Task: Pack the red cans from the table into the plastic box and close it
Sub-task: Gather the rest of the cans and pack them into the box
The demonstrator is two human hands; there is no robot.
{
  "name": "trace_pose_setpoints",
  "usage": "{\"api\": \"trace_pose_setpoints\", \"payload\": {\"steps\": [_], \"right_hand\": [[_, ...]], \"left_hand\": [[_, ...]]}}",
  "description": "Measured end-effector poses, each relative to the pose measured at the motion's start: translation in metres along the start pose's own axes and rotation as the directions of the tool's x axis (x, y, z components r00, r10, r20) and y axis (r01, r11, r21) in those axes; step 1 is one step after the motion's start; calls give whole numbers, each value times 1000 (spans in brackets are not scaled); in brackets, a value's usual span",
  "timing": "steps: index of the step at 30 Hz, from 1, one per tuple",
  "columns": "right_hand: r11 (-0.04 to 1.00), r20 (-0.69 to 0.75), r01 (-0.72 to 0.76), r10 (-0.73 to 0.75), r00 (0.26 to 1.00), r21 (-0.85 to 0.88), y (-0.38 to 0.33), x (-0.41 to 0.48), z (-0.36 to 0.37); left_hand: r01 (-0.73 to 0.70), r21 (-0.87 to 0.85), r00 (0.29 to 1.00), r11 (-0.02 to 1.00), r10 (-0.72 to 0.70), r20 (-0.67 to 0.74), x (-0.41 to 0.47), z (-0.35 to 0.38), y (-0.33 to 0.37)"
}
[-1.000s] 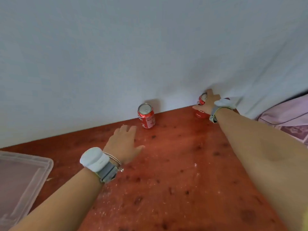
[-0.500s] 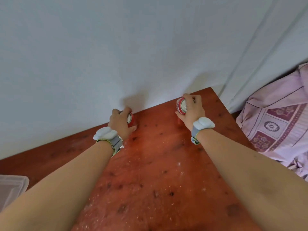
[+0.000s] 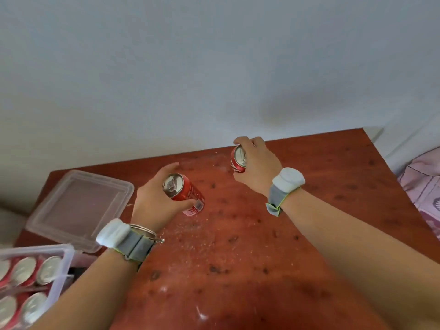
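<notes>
My left hand grips a red can and holds it tilted above the red-brown table, its silver top turned toward me. My right hand is closed around a second red can, lifted near the table's far edge. A clear plastic box sits at the lower left, with several red cans standing in it, silver tops up. Its clear lid lies flat on the table behind the box.
A pale wall rises right behind the table. Pink patterned fabric lies past the table's right edge. White crumbs are scattered over the table's middle. Both wrists wear grey bands with white pods.
Both hands have lifted their cans off the table by the wall and drawn them back toward me and leftward. The view swung left, bringing the lid and box in.
</notes>
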State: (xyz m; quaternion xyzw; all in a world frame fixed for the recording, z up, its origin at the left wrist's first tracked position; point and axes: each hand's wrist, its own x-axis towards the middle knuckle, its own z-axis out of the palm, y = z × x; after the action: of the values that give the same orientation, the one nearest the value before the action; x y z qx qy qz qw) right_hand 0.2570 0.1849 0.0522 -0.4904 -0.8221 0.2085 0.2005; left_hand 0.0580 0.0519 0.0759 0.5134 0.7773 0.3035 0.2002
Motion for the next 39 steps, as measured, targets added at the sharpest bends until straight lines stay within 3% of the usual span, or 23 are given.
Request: {"api": "trace_pose_setpoints", "payload": {"steps": [5, 8, 14, 19, 23, 29, 36, 39], "right_hand": [[970, -3, 243, -243, 970, 20, -148, -1, 10], [915, 61, 397, -401, 914, 71, -274, -21, 43], [831, 256, 404, -515, 818, 384, -378, -51, 95], [810, 392, 481, -584, 711, 334, -480, -88, 215], [801, 488, 590, -556, 673, 100, -483, -111, 279], [638, 641, 758, -527, 558, -136, -466, -128, 338], [585, 584, 790, -581, 567, -183, -459, -126, 339], [669, 554, 728, -554, 621, -146, -443, -116, 318]], "left_hand": [[-13, -33, 955, 999, 2, -297, -32, -106, -41], [10, -20, 901, 1000, -18, -433, -73, -201, -111], [70, -22, 905, 997, -73, -419, -122, -295, -193], [212, 28, 874, 977, -177, -452, -171, -378, -296], [256, -26, 905, 966, -249, -344, -190, -382, -335], [214, -76, 945, 974, -226, -236, -186, -362, -360], [177, 99, 980, 979, -166, -112, -173, -346, -376], [166, 254, 986, 953, -152, -71, -164, -322, -385]]}}
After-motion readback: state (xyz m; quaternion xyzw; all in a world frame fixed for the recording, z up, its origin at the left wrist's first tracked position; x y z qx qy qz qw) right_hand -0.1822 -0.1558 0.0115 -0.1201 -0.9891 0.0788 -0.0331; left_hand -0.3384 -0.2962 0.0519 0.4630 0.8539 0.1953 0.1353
